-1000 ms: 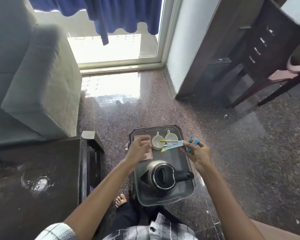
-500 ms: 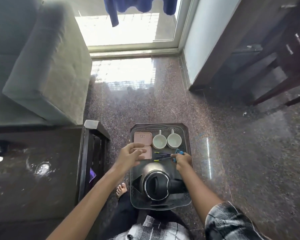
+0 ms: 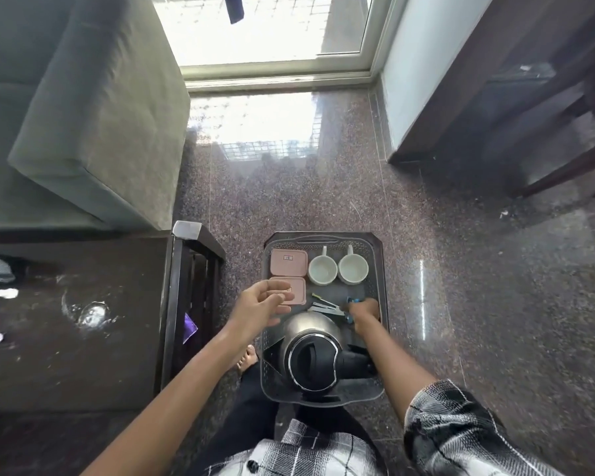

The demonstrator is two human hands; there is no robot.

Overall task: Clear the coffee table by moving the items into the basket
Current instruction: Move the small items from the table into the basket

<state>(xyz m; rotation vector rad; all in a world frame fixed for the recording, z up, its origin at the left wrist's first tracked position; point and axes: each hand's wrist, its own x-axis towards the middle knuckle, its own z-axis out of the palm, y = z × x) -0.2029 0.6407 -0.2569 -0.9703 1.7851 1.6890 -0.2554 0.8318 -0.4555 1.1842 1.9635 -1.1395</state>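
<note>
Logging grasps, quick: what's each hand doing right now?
Left hand: open, holding nothing.
Right hand: fingers curled round a blue item in the basket.

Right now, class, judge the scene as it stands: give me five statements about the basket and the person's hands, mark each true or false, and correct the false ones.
1. Two white cups stand side by side in the basket. True.
2. The kettle sits at the basket's far end. False: it sits at the near end, closest to the person.
3. The left hand grips a pink box. False: it hovers open and holds nothing.
4. The right hand is down in the basket, its fingers at a blue item. True.
5. Two pink boxes lie left of the cups. True.
</note>
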